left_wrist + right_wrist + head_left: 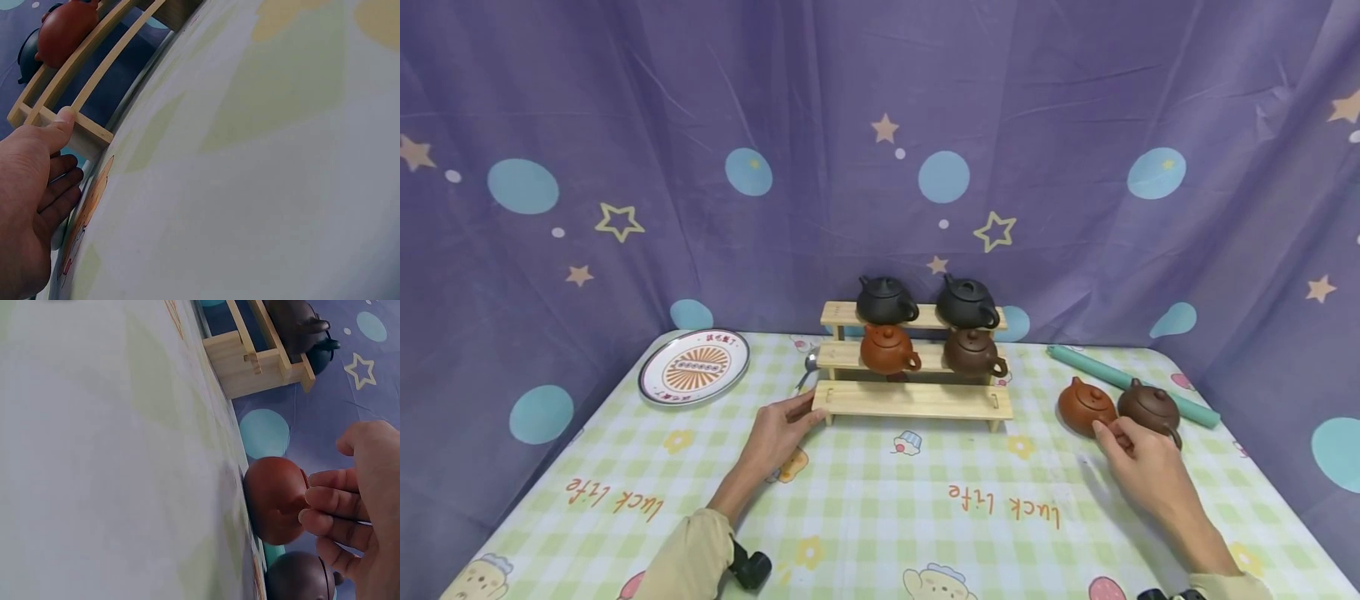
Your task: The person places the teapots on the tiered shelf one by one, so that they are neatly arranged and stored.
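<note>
Left hand (pixel 782 429) pinches tiered pale-wood rack (pixel 917 401); loose-fingered right hand (pixel 1146 468) at round orange-brown clay teapot (pixel 1084 408), lower right; likely pickup, needing grip.

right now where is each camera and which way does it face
Head: worn there, facing forward, down at the rack and table; left hand, right hand, sleeves show.
Left wrist: worn there, facing the rack's end; only that hand shows.
Right wrist: worn there, facing the orange teapot on the table; only that hand shows.
Head and right wrist share that teapot.
</note>
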`<state>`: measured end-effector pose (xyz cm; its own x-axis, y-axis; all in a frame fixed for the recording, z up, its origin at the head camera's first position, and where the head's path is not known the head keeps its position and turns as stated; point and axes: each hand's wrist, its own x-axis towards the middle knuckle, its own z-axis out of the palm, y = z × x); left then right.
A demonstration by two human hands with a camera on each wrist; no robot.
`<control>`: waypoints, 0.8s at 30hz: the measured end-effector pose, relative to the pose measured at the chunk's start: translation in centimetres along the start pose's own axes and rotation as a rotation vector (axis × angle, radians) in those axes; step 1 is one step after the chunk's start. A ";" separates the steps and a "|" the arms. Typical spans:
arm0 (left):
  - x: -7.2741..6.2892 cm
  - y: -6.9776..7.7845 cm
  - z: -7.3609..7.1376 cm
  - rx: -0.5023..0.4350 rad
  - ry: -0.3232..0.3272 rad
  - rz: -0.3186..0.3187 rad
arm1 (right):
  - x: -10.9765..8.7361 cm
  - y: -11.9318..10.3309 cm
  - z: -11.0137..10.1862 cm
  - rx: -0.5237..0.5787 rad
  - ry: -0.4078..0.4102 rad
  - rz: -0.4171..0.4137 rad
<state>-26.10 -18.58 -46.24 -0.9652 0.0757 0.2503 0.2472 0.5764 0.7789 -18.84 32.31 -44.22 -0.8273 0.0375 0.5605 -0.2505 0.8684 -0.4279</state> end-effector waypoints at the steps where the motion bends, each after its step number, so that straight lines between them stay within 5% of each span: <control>1: 0.0 0.0 0.0 0.001 0.000 0.001 | -0.1 0.1 -0.1 -0.006 -0.007 0.012; 24: 0.1 -0.1 0.0 -0.002 -0.002 -0.007 | -0.9 2.3 -0.5 -0.049 -0.128 0.118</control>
<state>-26.18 -18.63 -46.31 -0.9671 0.0727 0.2436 0.2402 0.5755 0.7817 -18.40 34.56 -45.34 -0.9074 0.0798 0.4127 -0.1259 0.8851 -0.4481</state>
